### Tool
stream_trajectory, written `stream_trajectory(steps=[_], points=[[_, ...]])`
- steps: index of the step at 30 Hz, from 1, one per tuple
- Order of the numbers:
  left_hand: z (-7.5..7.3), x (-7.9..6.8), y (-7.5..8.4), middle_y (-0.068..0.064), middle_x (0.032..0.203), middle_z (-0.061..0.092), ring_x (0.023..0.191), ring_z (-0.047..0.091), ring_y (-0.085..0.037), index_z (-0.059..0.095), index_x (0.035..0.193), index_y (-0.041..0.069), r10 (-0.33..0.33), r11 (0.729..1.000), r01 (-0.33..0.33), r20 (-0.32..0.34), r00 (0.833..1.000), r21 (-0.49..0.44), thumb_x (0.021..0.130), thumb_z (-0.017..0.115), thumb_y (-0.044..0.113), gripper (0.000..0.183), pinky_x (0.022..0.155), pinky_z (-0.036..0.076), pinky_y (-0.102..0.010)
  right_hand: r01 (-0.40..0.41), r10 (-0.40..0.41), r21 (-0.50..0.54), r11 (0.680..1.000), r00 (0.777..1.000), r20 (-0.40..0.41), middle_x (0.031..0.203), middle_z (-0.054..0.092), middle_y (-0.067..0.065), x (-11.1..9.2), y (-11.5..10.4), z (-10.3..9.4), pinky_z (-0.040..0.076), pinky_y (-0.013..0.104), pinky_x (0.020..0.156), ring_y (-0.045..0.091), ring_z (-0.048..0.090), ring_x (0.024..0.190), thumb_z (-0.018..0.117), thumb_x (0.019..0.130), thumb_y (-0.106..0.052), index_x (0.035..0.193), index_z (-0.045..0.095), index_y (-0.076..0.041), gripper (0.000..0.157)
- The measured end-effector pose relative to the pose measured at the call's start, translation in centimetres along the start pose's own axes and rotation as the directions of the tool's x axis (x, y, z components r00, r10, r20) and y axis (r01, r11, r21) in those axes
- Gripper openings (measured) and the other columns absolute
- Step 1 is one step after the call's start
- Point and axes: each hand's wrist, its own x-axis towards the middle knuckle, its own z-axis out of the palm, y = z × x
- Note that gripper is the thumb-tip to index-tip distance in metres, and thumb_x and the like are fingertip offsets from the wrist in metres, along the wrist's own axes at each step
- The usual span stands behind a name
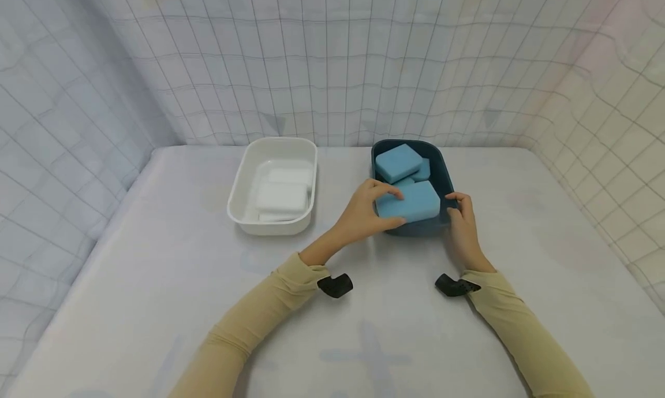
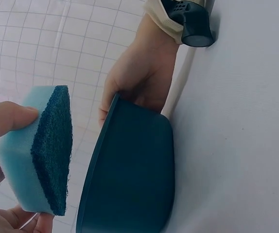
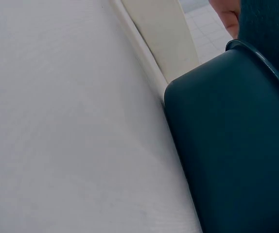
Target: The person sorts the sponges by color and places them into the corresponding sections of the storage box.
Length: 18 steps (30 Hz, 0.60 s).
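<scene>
My left hand (image 1: 362, 214) pinches a light blue sponge (image 1: 418, 201) between thumb and fingers, above the near side of a dark teal bin (image 1: 415, 230). In the left wrist view the sponge (image 2: 54, 150) shows a dark, rough scouring layer facing the bin (image 2: 134, 170), and there is a gap between them. My right hand (image 1: 464, 227) grips the bin's right rim, thumb outside. Inside the bin lie several more blue sponges (image 1: 399, 162), partly hidden by the held one. The right wrist view shows mainly the bin's outer wall (image 3: 232, 141).
To the left stands a white bin (image 1: 270, 229) with several white blocks (image 1: 282, 197) stacked in it. Both bins rest on a white-covered table (image 1: 337, 340), toward its far edge. Behind and at the sides hang white checked curtains (image 1: 337, 69).
</scene>
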Motion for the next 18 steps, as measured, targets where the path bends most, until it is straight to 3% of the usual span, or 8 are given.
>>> stream_trajectory(steps=[18], points=[[1.3, 2.8, -0.1, -0.013, 0.117, 0.05, 0.108, 0.047, -0.023, 0.063, 0.109, 0.018, -0.115, 0.991, 0.116, -0.014, 0.993, 0.073, 0.078, 0.076, 0.03, 0.036, 0.092, 0.046, -0.038, -0.027, 0.027, -0.015, 1.0, 1.0, -0.013, 0.149, 0.025, 0.013, 0.2, -0.2, 0.3, 0.019, 0.04, 0.113, 0.019, 0.018, 0.139, 0.026, 0.095, -0.005, 0.127, 0.032, 0.002, 0.033]])
